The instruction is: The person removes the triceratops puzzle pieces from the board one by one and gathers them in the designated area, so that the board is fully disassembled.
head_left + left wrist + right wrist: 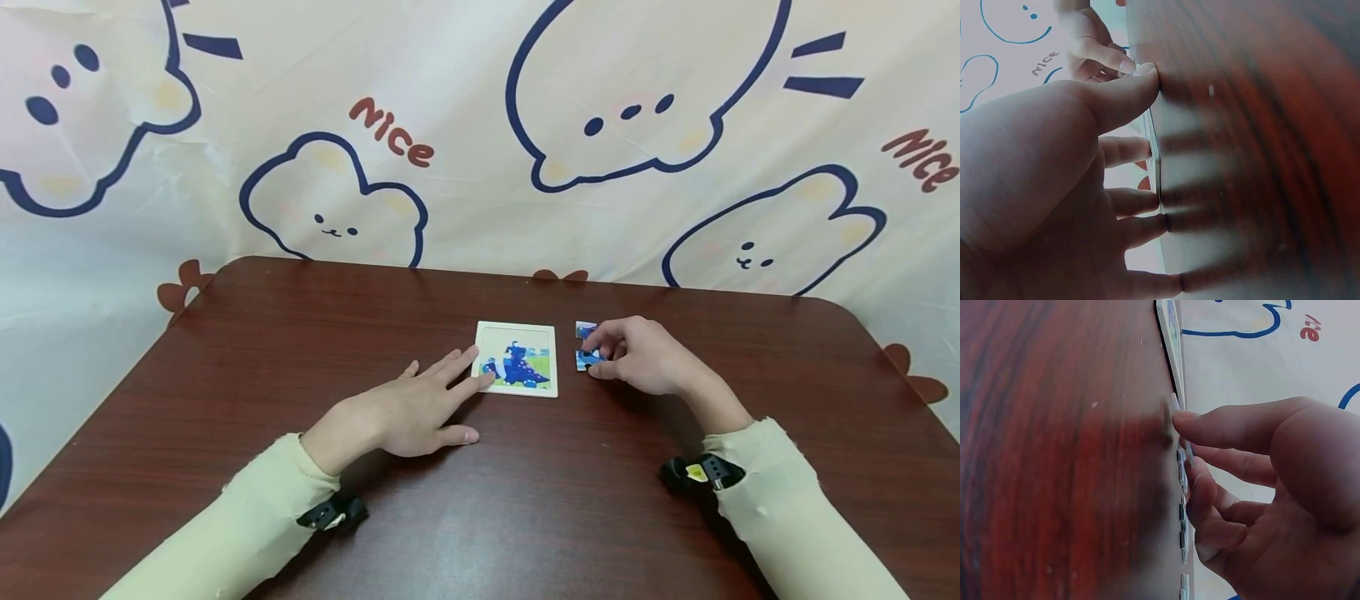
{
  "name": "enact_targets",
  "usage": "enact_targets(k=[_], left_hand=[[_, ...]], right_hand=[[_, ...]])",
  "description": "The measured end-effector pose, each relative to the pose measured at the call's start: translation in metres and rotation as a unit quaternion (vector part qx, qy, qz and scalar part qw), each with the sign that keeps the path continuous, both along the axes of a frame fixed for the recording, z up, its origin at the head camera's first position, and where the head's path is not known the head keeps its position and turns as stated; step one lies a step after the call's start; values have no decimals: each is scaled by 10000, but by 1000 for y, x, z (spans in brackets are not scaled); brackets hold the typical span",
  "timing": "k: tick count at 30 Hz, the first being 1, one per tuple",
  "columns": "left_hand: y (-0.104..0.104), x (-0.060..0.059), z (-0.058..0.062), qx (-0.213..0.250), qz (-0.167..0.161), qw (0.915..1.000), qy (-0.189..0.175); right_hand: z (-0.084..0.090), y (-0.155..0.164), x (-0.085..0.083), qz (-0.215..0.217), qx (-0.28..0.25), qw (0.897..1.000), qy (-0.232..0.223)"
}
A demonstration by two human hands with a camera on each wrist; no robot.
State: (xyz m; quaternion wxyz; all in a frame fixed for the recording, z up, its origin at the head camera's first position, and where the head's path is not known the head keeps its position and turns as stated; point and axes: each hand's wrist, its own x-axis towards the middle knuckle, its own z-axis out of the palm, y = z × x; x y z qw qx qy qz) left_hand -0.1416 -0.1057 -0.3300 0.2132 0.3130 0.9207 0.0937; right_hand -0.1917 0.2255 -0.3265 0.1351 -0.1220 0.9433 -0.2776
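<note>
Backdrop: a cream cloth printed with navy-outlined cartoon animals and red "Nice" lettering (pixel 391 132) hangs behind the table and fills the upper half of the head view.
Table: a dark reddish-brown wooden table with rounded corners (pixel 525 500) carries everything else.
Sleeves: both forearms wear pale yellow-green sleeves (pixel 802 508), each with a black strap at the wrist.
Left hand: the left hand (pixel 408 412) lies palm down on the table with its fingers straight and spread wide, holding nothing; its fingertips (pixel 471 353) touch the left edge of the puzzle board. The left wrist view shows the same fingers (pixel 1138 84) pressed flat against the wood beside the board's edge.
Right hand: the right hand (pixel 637 357) sits just right of the board, its fingers curled down over the loose pieces, thumb and fingers pinching one of them. In the right wrist view the fingertips (pixel 1188 419) meet the row of pieces on the table.
Puzzle board: a square white-framed jigsaw board with a blue figure on a green and pale ground (pixel 517 359) lies flat at mid-table, between the two hands.
Loose pieces: small blue-and-white jigsaw pieces (pixel 586 330) lie just right of the board, partly under the right hand; their number cannot be told.
</note>
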Motion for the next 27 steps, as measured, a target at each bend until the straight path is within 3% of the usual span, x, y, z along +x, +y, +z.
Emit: enact_targets(k=[27], left_hand=[[-2, 0, 1, 17, -7, 10000, -21]], right_hand=[[-2, 5, -4, -251, 62, 9997, -55]])
